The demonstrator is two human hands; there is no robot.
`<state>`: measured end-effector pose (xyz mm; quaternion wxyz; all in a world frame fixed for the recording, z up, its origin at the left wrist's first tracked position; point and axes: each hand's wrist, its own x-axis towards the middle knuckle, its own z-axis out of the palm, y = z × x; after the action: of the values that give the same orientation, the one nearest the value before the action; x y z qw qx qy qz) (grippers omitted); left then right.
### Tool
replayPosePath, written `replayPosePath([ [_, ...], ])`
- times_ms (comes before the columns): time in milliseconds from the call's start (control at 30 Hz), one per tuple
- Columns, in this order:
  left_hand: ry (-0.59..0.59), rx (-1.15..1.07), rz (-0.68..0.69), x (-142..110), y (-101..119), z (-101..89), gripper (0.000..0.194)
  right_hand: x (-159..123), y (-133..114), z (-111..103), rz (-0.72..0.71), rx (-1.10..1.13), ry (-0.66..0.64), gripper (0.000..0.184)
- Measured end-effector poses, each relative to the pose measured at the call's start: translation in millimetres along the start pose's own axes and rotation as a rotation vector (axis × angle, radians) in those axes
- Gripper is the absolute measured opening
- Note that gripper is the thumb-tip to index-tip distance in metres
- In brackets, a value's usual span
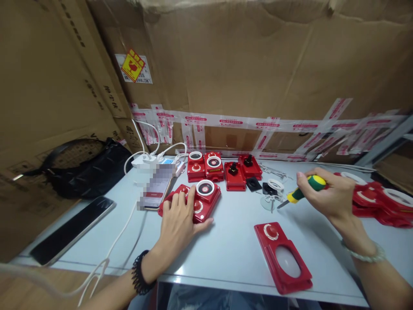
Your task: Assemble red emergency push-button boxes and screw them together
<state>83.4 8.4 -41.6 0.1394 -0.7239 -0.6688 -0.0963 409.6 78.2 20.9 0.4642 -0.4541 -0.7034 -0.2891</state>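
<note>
My left hand (178, 215) is closed over a red plastic device (206, 202), its fingers on top and its thumb along the near edge. That device has round red knobs and a white ring, and lies flat on the table; part of it is hidden under the hand. In my right hand (331, 193) is a screwdriver (303, 190) with a yellow and green handle. Its tip points down and left, near a clear disc (267, 203) and small white parts. A loose red housing (277, 249) with an oval opening lies at the front edge.
Red devices (196, 167) and red bases (235, 178) with black parts line the back. Screws (274, 171) lie beside them. More red housings (383, 200) sit right. At left are a phone (158, 187), a power strip (145, 161), a black bag (87, 168) and a dark slab (72, 230).
</note>
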Motion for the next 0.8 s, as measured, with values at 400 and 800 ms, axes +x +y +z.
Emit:
replayPosePath([
  [400, -0.005, -0.319, 0.068, -5.1, -54.0, -4.4, 0.051, 1.6, 13.1, -6.6, 0.024, -0.075, 0.022, 0.026],
  [800, -0.021, -0.398, 0.006, -9.3, -70.1, 17.1, 0.051, 3.6, 10.8, -7.8, 0.001, -0.057, 0.026, 0.027],
])
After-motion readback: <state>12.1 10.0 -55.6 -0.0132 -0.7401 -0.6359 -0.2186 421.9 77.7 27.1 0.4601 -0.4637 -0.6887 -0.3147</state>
